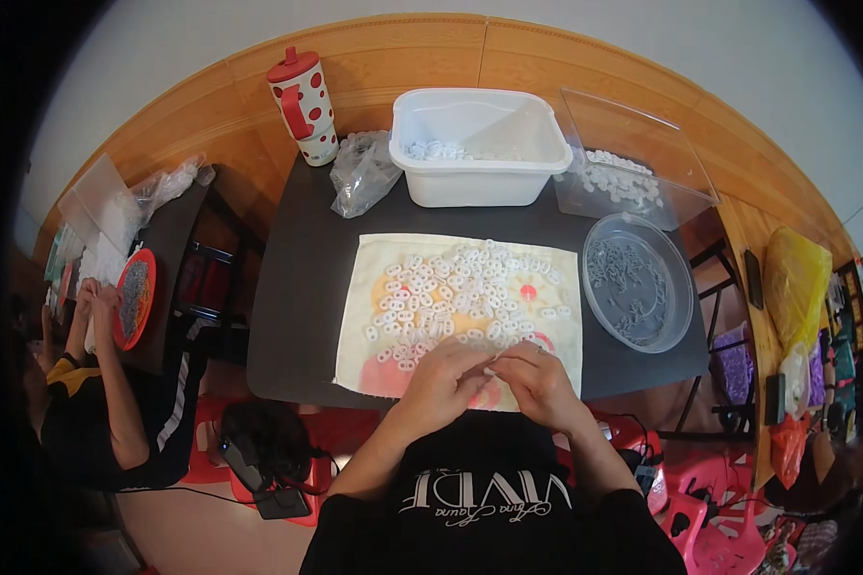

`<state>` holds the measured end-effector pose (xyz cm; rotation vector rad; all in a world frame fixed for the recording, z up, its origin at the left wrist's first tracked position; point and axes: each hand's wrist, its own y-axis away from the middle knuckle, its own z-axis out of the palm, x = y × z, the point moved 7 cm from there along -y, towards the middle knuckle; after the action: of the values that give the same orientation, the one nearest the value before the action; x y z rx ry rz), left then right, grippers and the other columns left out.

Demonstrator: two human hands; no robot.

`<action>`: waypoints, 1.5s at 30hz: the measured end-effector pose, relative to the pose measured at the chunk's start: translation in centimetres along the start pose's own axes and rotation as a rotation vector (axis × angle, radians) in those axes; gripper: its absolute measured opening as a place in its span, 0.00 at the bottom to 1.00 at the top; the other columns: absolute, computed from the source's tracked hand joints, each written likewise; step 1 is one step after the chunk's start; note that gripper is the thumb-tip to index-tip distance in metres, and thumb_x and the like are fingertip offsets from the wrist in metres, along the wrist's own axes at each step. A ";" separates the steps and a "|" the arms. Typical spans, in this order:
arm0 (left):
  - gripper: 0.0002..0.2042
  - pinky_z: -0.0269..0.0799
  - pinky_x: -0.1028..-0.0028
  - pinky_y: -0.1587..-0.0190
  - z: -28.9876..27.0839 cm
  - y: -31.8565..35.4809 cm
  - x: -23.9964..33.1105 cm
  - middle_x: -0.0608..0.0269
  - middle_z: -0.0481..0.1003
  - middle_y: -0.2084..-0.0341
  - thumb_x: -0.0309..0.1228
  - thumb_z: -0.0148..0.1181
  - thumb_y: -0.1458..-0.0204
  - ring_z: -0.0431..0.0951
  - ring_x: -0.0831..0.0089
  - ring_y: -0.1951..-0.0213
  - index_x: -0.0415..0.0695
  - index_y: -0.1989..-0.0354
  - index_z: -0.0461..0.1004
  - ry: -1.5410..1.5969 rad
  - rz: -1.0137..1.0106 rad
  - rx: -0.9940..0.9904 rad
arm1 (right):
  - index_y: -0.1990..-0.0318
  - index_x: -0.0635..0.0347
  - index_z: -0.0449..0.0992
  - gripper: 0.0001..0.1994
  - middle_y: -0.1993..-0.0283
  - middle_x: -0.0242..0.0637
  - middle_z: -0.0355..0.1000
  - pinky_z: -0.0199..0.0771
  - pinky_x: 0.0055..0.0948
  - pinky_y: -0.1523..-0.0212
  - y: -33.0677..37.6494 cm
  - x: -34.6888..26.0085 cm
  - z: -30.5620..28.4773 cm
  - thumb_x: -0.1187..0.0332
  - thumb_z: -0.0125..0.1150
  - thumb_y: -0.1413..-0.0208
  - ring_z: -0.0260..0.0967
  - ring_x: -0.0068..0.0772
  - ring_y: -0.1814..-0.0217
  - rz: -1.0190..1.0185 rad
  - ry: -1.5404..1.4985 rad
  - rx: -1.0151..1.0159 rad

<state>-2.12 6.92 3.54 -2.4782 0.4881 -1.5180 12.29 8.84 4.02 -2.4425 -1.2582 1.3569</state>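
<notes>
I count one bare left hand [451,377] and one bare right hand [539,381]; dozens of small white two-holed oval pieces [405,316], too crowded to number; one patterned cream cloth [355,335]; one white rectangular plastic tub [479,185]; one clear rectangular plastic box [594,203]; one clear round plastic dish [676,264]; one white, red-spotted tumbler [309,113]; one crumpled clear plastic bag [362,172].

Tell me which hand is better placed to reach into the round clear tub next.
Probably the right hand: it is nearer the round clear tub, which stands to its right, beyond the cloth. The left hand sits farther off, with the right hand in between.
</notes>
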 end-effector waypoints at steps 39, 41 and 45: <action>0.33 0.72 0.61 0.63 1.1 0.5 2.1 0.50 0.74 0.67 0.12 0.56 0.61 0.74 0.53 0.66 0.34 0.39 0.65 -0.147 0.250 -0.104 | 0.67 0.67 0.75 0.15 0.62 0.44 0.67 0.69 0.38 0.62 0.5 -1.6 0.9 0.82 0.57 0.69 0.67 0.48 0.63 -0.253 0.139 -0.094; 0.33 0.72 0.62 0.62 1.2 0.5 2.1 0.50 0.73 0.67 0.12 0.56 0.61 0.74 0.53 0.66 0.34 0.39 0.65 -0.150 0.249 -0.119 | 0.66 0.67 0.75 0.16 0.62 0.44 0.67 0.70 0.38 0.61 0.7 -1.4 1.1 0.81 0.58 0.69 0.67 0.48 0.62 -0.247 0.144 -0.105; 0.34 0.72 0.62 0.62 1.1 0.3 2.2 0.50 0.73 0.68 0.12 0.56 0.62 0.74 0.54 0.66 0.33 0.38 0.65 -0.141 0.241 -0.120 | 0.65 0.68 0.75 0.17 0.62 0.44 0.67 0.70 0.38 0.60 0.5 -1.2 1.1 0.81 0.57 0.70 0.67 0.48 0.60 -0.266 0.109 -0.102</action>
<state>-0.28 5.81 4.81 -2.4830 0.8392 -1.2468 11.46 7.34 3.94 -2.2716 -1.5910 1.1024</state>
